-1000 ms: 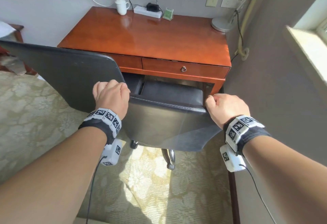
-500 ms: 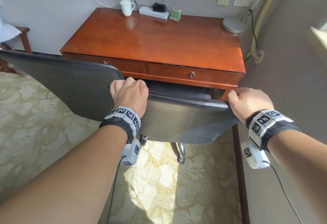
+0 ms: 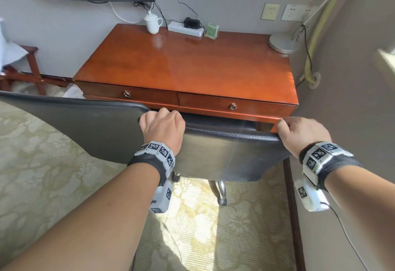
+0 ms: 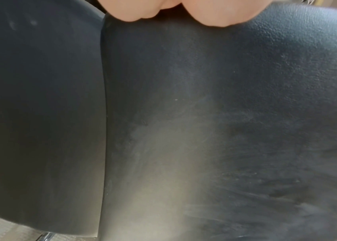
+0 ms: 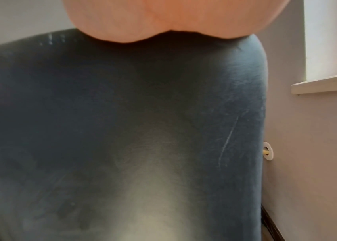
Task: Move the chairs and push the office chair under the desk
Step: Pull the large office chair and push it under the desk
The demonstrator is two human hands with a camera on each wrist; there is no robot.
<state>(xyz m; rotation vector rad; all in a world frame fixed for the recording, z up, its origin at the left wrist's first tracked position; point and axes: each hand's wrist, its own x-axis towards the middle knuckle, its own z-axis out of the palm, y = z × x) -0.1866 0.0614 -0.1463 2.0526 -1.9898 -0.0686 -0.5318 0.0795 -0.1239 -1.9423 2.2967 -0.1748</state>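
Note:
A black leather office chair (image 3: 224, 155) stands in front of the red-brown wooden desk (image 3: 188, 65), its seat hidden under the desktop. My left hand (image 3: 162, 125) grips the top edge of its backrest at the left end, fingers curled over. At the right end my right hand (image 3: 299, 131) grips the same edge. Both wrist views are filled by the backrest (image 4: 204, 122) (image 5: 122, 122), with my left hand (image 4: 173, 11) and my right hand (image 5: 173, 19) at the top. A second black chair's back (image 3: 74, 125) stands to the left, touching the first one.
On the desk stand a white mug (image 3: 152, 22), a power strip (image 3: 186, 29), a green box (image 3: 211, 31) and a lamp base (image 3: 282, 43). A wall (image 3: 352, 99) runs close on the right. A wooden rack (image 3: 23, 72) stands far left on the patterned carpet (image 3: 213, 228).
The office chair has rolled forward, its seat going out of sight under the desk. Both hands have kept their grip on the backrest and moved forward with it.

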